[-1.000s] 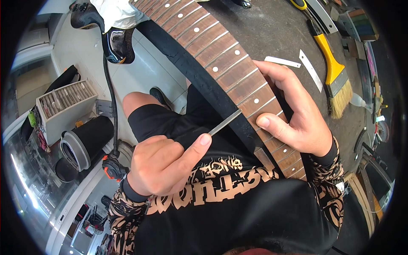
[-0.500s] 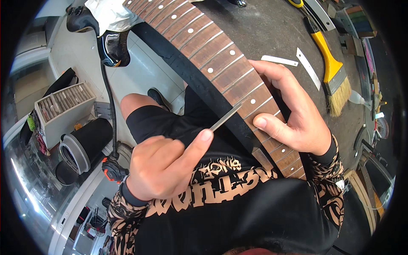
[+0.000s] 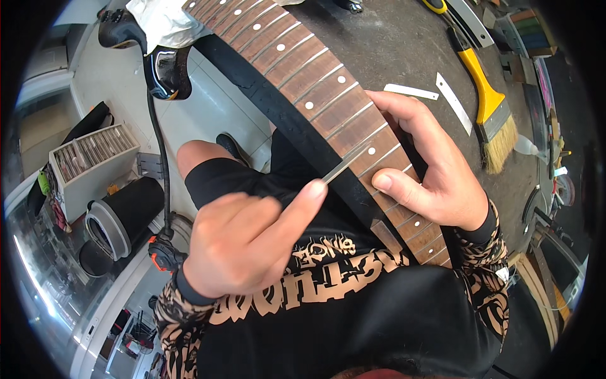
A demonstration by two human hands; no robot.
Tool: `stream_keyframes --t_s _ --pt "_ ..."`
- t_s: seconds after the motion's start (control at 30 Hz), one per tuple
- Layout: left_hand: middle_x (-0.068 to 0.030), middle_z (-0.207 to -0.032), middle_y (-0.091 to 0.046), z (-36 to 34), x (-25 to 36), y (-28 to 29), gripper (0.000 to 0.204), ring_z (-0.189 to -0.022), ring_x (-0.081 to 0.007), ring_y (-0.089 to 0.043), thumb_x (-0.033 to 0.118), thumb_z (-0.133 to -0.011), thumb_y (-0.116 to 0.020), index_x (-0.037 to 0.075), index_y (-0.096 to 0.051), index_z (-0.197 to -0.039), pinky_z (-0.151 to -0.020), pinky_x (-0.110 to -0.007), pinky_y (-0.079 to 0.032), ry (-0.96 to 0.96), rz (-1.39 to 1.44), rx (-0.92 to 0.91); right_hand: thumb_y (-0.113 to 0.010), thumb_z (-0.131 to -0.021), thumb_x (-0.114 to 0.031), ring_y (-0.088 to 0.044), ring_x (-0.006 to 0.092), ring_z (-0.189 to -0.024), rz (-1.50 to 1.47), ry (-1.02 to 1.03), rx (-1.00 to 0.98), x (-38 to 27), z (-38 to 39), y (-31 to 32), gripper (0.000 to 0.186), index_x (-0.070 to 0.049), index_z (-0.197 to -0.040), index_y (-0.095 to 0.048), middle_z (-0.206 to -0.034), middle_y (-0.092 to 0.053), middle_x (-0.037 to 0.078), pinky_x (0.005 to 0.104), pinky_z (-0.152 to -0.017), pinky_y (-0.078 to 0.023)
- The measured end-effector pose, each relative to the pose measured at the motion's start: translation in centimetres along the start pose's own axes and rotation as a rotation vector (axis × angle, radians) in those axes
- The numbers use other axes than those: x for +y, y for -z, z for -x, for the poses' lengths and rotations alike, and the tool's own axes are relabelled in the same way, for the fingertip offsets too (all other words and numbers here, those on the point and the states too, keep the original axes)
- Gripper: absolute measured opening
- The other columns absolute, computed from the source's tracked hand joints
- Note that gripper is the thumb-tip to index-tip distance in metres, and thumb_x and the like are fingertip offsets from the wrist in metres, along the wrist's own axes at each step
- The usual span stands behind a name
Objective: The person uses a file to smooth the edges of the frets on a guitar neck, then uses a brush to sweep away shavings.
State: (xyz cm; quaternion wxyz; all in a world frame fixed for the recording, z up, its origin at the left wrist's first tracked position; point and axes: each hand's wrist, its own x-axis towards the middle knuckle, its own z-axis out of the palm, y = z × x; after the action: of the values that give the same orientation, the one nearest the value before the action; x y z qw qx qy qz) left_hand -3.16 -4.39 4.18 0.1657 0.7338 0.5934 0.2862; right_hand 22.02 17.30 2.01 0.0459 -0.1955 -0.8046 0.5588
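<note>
A guitar neck with a brown fretboard (image 3: pixel 322 84) and dot inlays runs diagonally across the view, over a long black padded support (image 3: pixel 237 76). My left hand (image 3: pixel 249 237) holds a thin metal file (image 3: pixel 338 169), index finger along it; the file's far end lies across the fretboard near a dot inlay. My right hand (image 3: pixel 435 170) grips the neck from its right side, thumb on the fretboard and fingers curled round the edge. At top left a white cloth (image 3: pixel 165 25) partly covers the black guitar body (image 3: pixel 165 71).
The dark bench (image 3: pixel 385 47) at right holds two white metal strips (image 3: pixel 454 101), a yellow-handled brush (image 3: pixel 489 95), a bottle and tools. On the left are a slotted box (image 3: pixel 95 153), a black cylinder (image 3: pixel 126 208), an orange-and-black object (image 3: pixel 165 256) and a dangling cable (image 3: pixel 159 139).
The file has slid up and rightward, farther onto the fretboard, my left hand moving with it. My right hand keeps its grip on the neck, which has shifted slightly left in view.
</note>
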Motion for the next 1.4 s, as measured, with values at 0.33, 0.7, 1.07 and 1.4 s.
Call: stream_keyframes --t_s 0.33,0.7,1.07,1.4 --pt "-0.0008 -0.072 -0.038 3.2 -1.0 0.2 0.075 -0.053 -0.0190 -0.042 -0.005 -0.069 -0.076 -0.006 -0.085 -0.143 -0.051 -0.038 -0.035 0.010 0.017 -0.024 -0.087 -0.110 -0.032 -0.058 0.0310 -0.163 -0.021 -0.029 -0.010 -0.2 -0.1 0.0 0.089 0.007 -0.179 -0.044 -0.173 -0.058 0.021 0.0472 -0.137 -0.043" --pt "-0.0085 -0.078 -0.068 5.4 -3.1 1.7 0.059 -0.055 -0.0245 -0.063 -0.010 -0.083 -0.076 -0.008 -0.084 -0.141 -0.055 -0.037 -0.049 0.121 -0.042 0.129 -0.090 -0.105 -0.046 -0.061 0.0222 -0.117 0.145 0.015 0.132 -0.4 0.7 1.8 0.087 0.001 -0.172 -0.057 -0.125 -0.063 0.008 0.0404 -0.110 -0.050" --pt "-0.0142 -0.110 -0.085 -16.6 -5.0 -0.3 0.051 -0.097 -0.0313 -0.082 -0.009 -0.094 -0.074 0.007 -0.086 -0.141 -0.086 -0.039 -0.063 -0.292 -0.229 0.102 -0.085 -0.100 -0.009 -0.068 0.0356 -0.118 1.000 -0.029 0.440 1.6 1.3 5.2 0.028 -0.009 -0.127 -0.079 -0.123 -0.074 0.009 0.0487 -0.101 -0.055" --pt "-0.0047 -0.128 -0.075 -10.5 -4.3 0.9 0.067 -0.132 -0.0268 -0.072 -0.003 -0.086 -0.079 0.012 -0.077 -0.152 -0.129 -0.060 -0.044 -0.264 -0.129 -0.134 -0.086 -0.104 -0.016 -0.069 0.0368 -0.117 1.042 -0.179 0.509 2.4 3.0 4.6 0.031 -0.003 -0.131 -0.078 -0.120 -0.075 0.012 0.0495 -0.101 -0.057"
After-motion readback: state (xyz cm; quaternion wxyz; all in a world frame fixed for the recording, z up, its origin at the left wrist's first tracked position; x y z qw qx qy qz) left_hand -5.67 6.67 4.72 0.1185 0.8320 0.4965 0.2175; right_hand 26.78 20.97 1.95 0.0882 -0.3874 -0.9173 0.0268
